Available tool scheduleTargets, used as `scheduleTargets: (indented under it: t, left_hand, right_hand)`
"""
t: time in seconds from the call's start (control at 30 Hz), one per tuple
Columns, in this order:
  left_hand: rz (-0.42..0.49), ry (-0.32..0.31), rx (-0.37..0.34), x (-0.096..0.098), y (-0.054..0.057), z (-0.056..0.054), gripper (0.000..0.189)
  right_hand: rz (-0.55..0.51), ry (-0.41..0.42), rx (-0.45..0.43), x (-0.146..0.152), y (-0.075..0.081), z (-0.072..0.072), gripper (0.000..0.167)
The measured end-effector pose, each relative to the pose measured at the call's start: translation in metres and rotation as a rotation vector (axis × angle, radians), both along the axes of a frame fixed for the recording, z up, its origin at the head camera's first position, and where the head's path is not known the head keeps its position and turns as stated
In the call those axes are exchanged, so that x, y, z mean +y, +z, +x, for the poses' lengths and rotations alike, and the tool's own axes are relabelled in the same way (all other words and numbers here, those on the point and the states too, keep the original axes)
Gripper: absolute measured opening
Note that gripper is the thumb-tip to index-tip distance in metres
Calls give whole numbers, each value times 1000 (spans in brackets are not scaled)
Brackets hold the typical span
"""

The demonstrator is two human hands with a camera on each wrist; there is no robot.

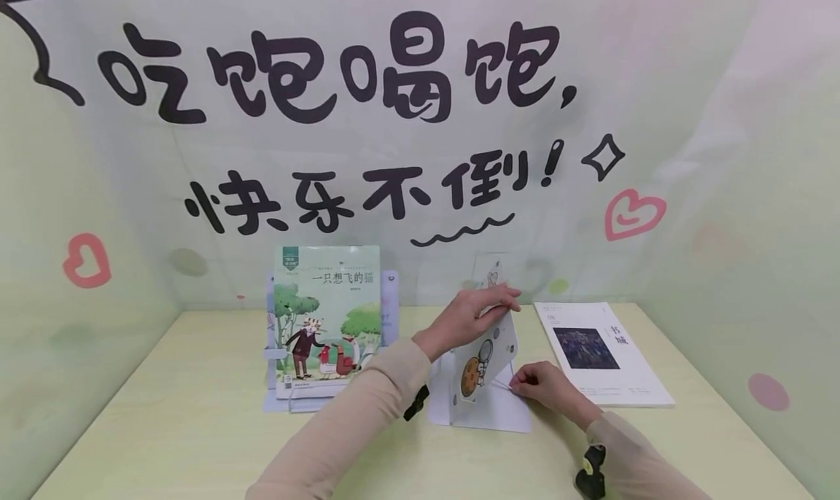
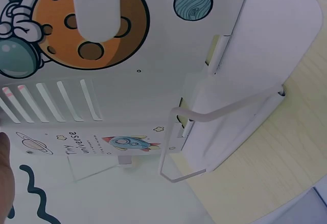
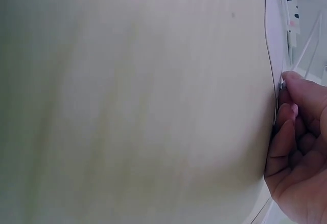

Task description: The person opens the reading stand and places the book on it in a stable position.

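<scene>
A white book stand [image 1: 502,354] with cartoon space prints stands half unfolded on the table, its panel tilted up from a flat base [image 2: 276,24]. My left hand [image 1: 469,314] holds the panel's upper edge, fingers laid over the top. In the left wrist view a bent white wire support [image 2: 219,112] runs from the base to the panel's slots. Low at the stand's right side, my right hand [image 1: 547,387] pinches the thin wire between thumb and fingertips; the right wrist view shows these fingertips [image 3: 291,75] close to the base's edge.
To the left, a second stand [image 1: 390,303] holds an upright picture book [image 1: 328,318] with a cat on its cover. A white book [image 1: 633,369] with a dark picture lies flat at the right. Printed fabric walls [image 1: 755,157] enclose the wooden table [image 1: 190,405].
</scene>
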State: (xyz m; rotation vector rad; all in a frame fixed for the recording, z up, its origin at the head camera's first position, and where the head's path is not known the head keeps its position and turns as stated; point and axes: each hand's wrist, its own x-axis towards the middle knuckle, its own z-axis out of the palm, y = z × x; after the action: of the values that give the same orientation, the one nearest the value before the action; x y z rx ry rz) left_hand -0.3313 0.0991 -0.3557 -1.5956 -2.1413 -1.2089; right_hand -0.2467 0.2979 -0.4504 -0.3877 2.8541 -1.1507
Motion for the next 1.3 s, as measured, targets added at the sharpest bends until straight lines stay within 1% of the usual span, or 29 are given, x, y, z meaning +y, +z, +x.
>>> scheduleTargets:
  t: [0.17, 0.43, 0.67, 1.03, 1.2, 1.3]
  left_hand:
    - [-9, 6, -17, 0, 0, 1, 16]
    - [-12, 12, -19, 4, -2, 4, 16]
    - [-21, 22, -46, 3, 1, 6, 16]
    - [-38, 36, -61, 3, 0, 7, 17]
    - [-52, 41, -62, 4, 0, 7, 17]
    - [-65, 39, -76, 2, 2, 7, 18]
  right_hand:
    - [-7, -2, -1, -1, -1, 1, 7]
    - [-21, -3, -10, -1, -1, 2, 6]
    - [-31, 12, -19, -1, 0, 2, 4]
    - [-22, 11, -6, -1, 0, 3, 10]
    - [-25, 12, -2, -1, 0, 2, 9]
    - [-20, 15, 7, -2, 0, 2, 8]
